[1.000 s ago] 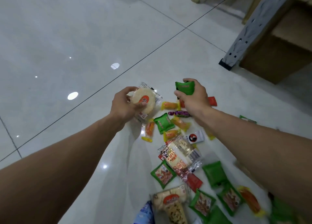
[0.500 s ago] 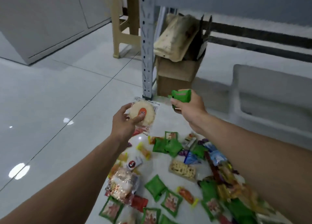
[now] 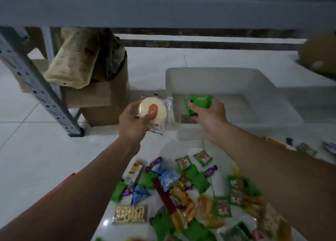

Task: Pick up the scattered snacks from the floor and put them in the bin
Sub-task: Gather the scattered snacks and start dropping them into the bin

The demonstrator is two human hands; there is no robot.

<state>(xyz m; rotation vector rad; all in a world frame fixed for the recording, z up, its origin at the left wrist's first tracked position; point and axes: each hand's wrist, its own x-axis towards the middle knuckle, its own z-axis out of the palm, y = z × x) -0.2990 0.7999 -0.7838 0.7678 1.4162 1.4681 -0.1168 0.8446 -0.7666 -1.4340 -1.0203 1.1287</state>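
Step in hand: we carry two snacks to the white bin (image 3: 214, 75) and, in our judgement, the drop comes next.
Left hand (image 3: 133, 122): it holds a round rice cracker packet (image 3: 153, 110), the thumb on its face and the fingers curled behind it.
Right hand (image 3: 211, 118): its fingers are curled round a green packet (image 3: 200, 101) and pinch it from below.
Where the snacks are: the green packet hangs over the near left corner of the bin. The cracker hangs just outside the left wall of the bin, above the floor.
How to do it well: we should bring the left hand more to the right, until the cracker is fully over the opening, and only then let the fingers loosen. The right hand can release almost where it is. A low drop is better, because the cracker is probably brittle.
Bin content: one small packet (image 3: 187, 118) lies on the bottom near the left wall; we cannot tell what it is.
What remains: a large pile of snacks (image 3: 190, 190) lies on the floor between our arms, so the task seems far from finished.
Around: a cardboard box (image 3: 101, 104) stands just left of the cracker, and a grey shelf upright (image 3: 36, 90) stands further left.
In the way: a shelf board (image 3: 163, 11) runs low above the bin, so we should not lift the hands high. The near rim of the bin is the only edge to pass.
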